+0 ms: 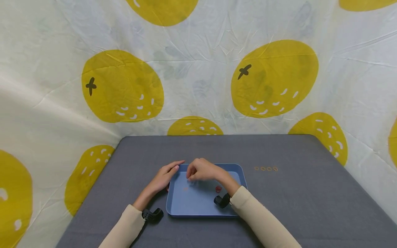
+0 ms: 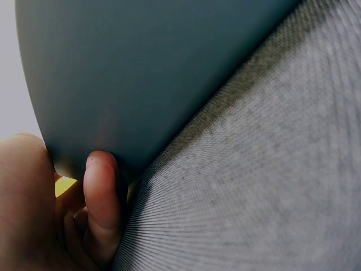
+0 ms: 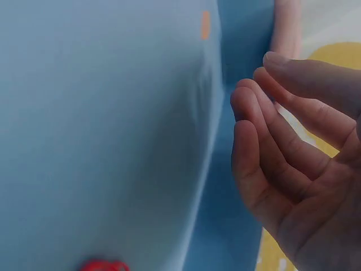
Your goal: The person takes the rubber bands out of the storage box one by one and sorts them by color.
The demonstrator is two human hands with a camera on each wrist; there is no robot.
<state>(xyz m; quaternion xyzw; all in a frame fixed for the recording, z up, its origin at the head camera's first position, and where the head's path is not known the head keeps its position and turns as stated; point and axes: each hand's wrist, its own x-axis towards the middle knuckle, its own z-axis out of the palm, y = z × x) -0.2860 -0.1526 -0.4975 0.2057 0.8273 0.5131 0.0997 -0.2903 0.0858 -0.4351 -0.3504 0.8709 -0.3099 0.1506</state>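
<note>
A blue tray (image 1: 198, 205) lies on the table. My left hand (image 1: 163, 177) grips its left side near the far corner, thumb at the rim. In the left wrist view a finger (image 2: 101, 189) presses the tray's outer wall (image 2: 141, 73). Over the tray's far left part is my right hand (image 1: 203, 170), fingers loosely bent; nothing shows between the fingertips (image 3: 246, 96). A small orange band (image 3: 205, 25) lies on the tray floor, faint in the head view. Small red rings (image 1: 218, 189) sit bunched near the right forearm.
Several thin orange rings (image 1: 266, 168) lie in a row on the grey table (image 1: 310, 199), right of the tray. Behind hangs a pale curtain (image 1: 198, 79) with yellow fruit prints. Black cameras (image 1: 152, 216) are strapped to both wrists.
</note>
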